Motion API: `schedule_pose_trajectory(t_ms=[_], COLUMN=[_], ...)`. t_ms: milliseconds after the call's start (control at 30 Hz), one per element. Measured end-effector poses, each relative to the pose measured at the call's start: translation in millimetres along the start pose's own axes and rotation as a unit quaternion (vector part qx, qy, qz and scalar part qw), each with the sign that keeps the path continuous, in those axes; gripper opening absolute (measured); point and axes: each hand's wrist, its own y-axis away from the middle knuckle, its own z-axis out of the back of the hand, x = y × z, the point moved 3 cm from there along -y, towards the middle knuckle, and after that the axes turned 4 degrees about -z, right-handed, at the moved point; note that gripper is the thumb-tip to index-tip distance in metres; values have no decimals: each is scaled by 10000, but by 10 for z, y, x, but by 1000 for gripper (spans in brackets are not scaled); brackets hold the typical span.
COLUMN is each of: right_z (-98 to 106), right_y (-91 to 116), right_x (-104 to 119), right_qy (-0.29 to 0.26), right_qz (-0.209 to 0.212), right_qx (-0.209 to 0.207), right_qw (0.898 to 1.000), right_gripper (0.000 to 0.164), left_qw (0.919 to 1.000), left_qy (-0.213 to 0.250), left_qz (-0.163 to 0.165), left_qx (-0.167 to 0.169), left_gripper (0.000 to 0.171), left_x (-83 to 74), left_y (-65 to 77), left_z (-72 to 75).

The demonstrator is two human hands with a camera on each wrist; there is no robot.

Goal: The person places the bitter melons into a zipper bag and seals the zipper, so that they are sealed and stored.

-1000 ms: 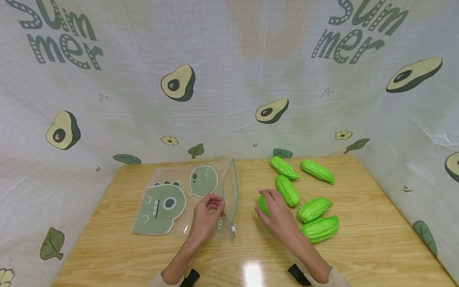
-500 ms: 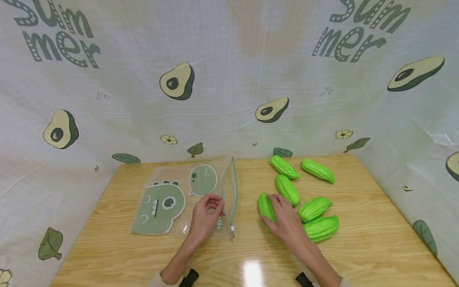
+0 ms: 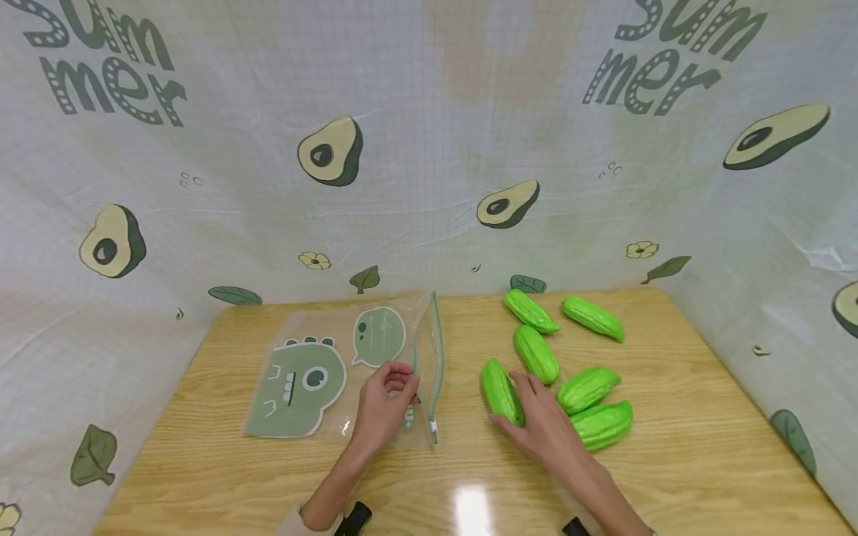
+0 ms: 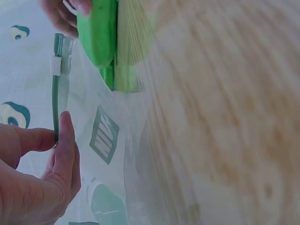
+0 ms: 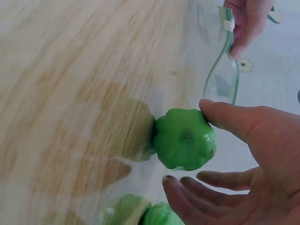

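Change noted: the right hand (image 3: 536, 417) has shifted from over the nearest bitter melon (image 3: 500, 391) to its right flank, so most of the melon's upper surface is now exposed. The left hand (image 3: 387, 398) has held its position.

Right hand: not closed. In the right wrist view the thumb appears to touch the melon, while a gap shows between the fingertips and its underside; a secure grip is not established. Left hand: thumb and forefinger pinch the green zip strip (image 4: 55, 101) of the clear dinosaur-print zip bag (image 3: 311, 413). In my judgement, the shift readies the melon for a side grasp, with the bag mouth kept parted.

Location: the melon lies on the wood tabletop (image 3: 268, 487), right of the bag mouth and apart from it. Five other melons (image 3: 536, 354) lie beyond and to its right.

Edges and room: the mouth faces right, its white slider (image 3: 433, 426) at the near end. A strip of wood separates mouth and melon, apparently a direct path. Printed cloth (image 3: 415, 238) rises behind the table's far edge, well apart from both hands. Right-side room is tighter: two melons lie just beside the right hand.
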Motion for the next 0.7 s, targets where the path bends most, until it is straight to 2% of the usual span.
schedule_pose_trajectory(t_ms=[333,433,700], right_z=[-3,-3,2], right_y=[-16,-33,-59], right_x=[-29,-44,-77], right_qy=[-293,-376,-539], right_qz=[-399,-478,-448], right_qx=[231,326,244], right_qw=[9985,9976,9972], right_gripper=[48,46,46], left_qw=[9996,9994,9992], left_qy=[247,302,353], left_qz=[110,151,115], left_qx=[69,74,121], left_gripper=[18,18,20], left_x=[-33,-43,-39], left_y=[10,16,23], left_z=[7,11,8])
